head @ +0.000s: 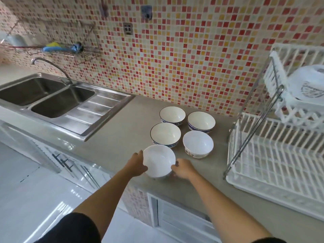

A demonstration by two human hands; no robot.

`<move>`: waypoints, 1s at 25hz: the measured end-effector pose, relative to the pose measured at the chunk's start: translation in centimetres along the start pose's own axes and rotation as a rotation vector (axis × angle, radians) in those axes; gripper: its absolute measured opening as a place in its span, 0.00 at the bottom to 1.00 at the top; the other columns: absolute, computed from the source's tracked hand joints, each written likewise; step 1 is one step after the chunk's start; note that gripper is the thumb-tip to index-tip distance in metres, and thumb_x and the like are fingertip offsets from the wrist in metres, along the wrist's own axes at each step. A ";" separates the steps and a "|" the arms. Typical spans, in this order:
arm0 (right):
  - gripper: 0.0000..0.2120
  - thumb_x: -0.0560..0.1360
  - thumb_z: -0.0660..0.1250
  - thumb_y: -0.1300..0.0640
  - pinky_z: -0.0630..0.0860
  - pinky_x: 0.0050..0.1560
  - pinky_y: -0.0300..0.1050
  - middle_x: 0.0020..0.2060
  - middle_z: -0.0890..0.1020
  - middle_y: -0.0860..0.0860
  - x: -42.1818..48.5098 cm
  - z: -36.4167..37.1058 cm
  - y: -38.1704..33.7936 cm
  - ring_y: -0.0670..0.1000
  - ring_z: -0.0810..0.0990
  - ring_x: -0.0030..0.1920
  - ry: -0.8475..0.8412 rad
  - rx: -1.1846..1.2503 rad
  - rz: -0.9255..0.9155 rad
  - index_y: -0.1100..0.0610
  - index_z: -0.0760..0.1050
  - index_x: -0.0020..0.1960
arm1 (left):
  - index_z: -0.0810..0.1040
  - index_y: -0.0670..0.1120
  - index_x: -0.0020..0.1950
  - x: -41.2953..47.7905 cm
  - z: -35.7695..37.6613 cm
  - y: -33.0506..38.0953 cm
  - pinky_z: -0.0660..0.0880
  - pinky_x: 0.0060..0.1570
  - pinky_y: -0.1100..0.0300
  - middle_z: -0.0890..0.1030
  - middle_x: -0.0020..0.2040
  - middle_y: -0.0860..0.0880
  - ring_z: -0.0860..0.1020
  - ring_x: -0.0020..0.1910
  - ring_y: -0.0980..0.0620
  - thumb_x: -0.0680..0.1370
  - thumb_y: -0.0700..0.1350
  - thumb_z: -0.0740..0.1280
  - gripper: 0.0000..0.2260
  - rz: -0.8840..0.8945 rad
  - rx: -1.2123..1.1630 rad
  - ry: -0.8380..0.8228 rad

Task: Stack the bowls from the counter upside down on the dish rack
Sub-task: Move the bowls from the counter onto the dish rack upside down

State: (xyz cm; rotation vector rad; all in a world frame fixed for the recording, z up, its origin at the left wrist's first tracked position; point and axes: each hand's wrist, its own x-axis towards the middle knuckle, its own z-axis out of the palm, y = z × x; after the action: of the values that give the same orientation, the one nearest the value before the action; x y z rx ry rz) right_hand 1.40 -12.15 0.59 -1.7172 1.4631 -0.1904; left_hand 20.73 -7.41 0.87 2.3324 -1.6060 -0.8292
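Bowl [159, 161] between both hands' fingers [140, 153], its underside and fingertips hidden

Your surface [122, 130] carries five bowls between the sink [57, 102] on your left and the dish rack [273, 160] on your right. The nearest bowl [158, 161] sits by the front edge, with your left hand [137, 163] against its left side and your right hand [183, 168] against its right. Behind it stands a second bowl [165, 135], with a third [198, 143] to that one's right. Two more, one [172, 115] left of the other [201, 121], stand farther back near the wall. On the rack's upper shelf (off to the far right) lies an upturned bowl [308, 83].
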 end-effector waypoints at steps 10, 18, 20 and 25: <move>0.13 0.75 0.52 0.35 0.82 0.49 0.50 0.49 0.75 0.42 -9.6 -17.0 -8.7 0.55 0.80 0.55 0.388 0.547 -0.432 0.43 0.62 0.52 | 0.63 0.50 0.69 -5.6 -12.1 15.1 0.80 0.51 0.44 0.74 0.63 0.47 0.81 0.50 0.45 0.78 0.47 0.63 0.20 0.503 -0.537 0.550; 0.12 0.74 0.68 0.51 0.76 0.59 0.46 0.47 0.82 0.46 -18.8 -34.3 -8.4 0.52 0.80 0.52 0.432 0.767 -0.805 0.44 0.66 0.53 | 0.68 0.53 0.61 -11.2 -17.8 31.0 0.74 0.49 0.67 0.75 0.58 0.55 0.77 0.56 0.58 0.78 0.58 0.55 0.15 1.010 -0.808 0.493; 0.27 0.63 0.76 0.46 0.76 0.59 0.43 0.45 0.85 0.43 -19.6 -37.8 -6.0 0.47 0.81 0.50 0.423 0.703 -0.806 0.43 0.67 0.58 | 0.66 0.52 0.59 -11.1 -17.4 34.3 0.71 0.47 0.68 0.75 0.60 0.53 0.76 0.57 0.56 0.76 0.61 0.53 0.18 1.034 -0.776 0.372; 0.42 0.64 0.71 0.47 0.72 0.65 0.44 0.67 0.71 0.46 -20.2 -43.3 -1.0 0.41 0.74 0.60 0.547 0.287 -0.623 0.50 0.57 0.74 | 0.64 0.50 0.58 -9.0 -15.8 40.9 0.74 0.44 0.63 0.77 0.52 0.55 0.75 0.45 0.61 0.71 0.68 0.59 0.26 1.004 -0.594 0.223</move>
State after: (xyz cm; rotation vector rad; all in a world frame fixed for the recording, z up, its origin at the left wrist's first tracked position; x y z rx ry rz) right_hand -30.03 -16.08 36.36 -1.9059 1.1254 -1.2208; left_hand -5.68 -17.80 35.46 0.9688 -1.7810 -0.6215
